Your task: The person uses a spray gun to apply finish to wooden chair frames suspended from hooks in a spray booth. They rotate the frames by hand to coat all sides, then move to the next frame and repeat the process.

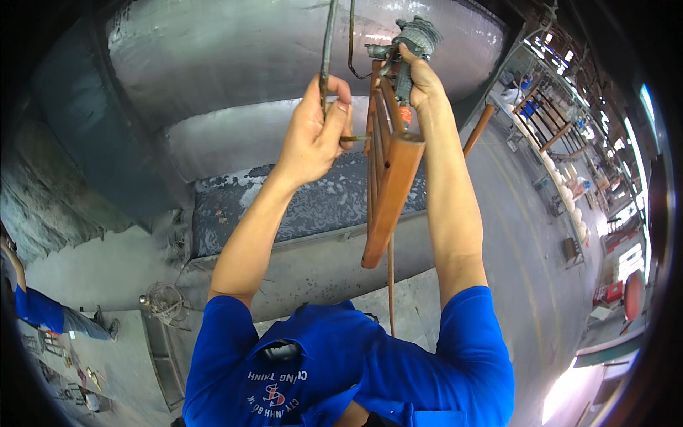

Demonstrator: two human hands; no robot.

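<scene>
Wooden frame: a brown slatted frame (388, 171) hangs in mid-scene between the two forearms, its broad rail end tilted near, its slats running up toward the far top — hung, it seems, so every face is open to the spray.
Left hand: the left hand (313, 135) is raised just left of the frame, fingers curled shut around a thin dark hanging rod (327, 43); a short metal hook (356, 138) pokes right from the fist to the frame's edge, likely steadying the piece.
Right hand: the right hand (420, 71) is clenched on the grip of a grey, crusted spray gun (409, 39) at the frame's far top, nozzle pointing left; whether a finger presses the trigger I cannot tell.
Hose: a dark line (351, 43) loops down from the top edge to the gun.
Behind: a curved grey booth wall (235, 64), paint-caked, with a dark speckled trough (284, 203) below it — placed to catch overspray.
Far right: more wooden frames (544, 117) along a workshop aisle.
Far left: another person's blue sleeve (32, 309).
</scene>
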